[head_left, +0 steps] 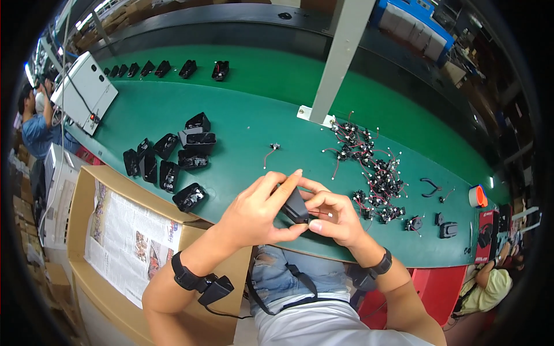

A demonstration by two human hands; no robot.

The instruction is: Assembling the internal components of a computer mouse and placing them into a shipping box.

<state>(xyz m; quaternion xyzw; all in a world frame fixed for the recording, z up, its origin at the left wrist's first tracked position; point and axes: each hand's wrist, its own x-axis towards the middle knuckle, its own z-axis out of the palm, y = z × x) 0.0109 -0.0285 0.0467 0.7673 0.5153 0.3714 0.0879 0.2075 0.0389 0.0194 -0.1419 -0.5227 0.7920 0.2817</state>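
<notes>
Above the near edge of the bench, my left hand (pixel 254 210) is closed around a black plastic housing (pixel 295 206), its fingers and thumb on opposite sides. My right hand (pixel 337 219) grips the right side of the same housing, thumb at its lower corner. A thin wire with a small white connector (pixel 329 214) shows between the right fingers; the part it belongs to is hidden. Farther off, a single small wired part (pixel 275 146) lies on the green bench. Several open black housings (pixel 190 197) lie to the left, some with pale bits inside.
Right of my hands spreads a heap of wired parts (pixel 381 179), with pliers (pixel 430 187) and an orange-and-white tape roll (pixel 477 196) beyond. A grey post (pixel 340 57) rises from the bench (pixel 248 109). Black housings (pixel 187 68) line the far strip. A newspaper-lined carton (pixel 121 176) stands left.
</notes>
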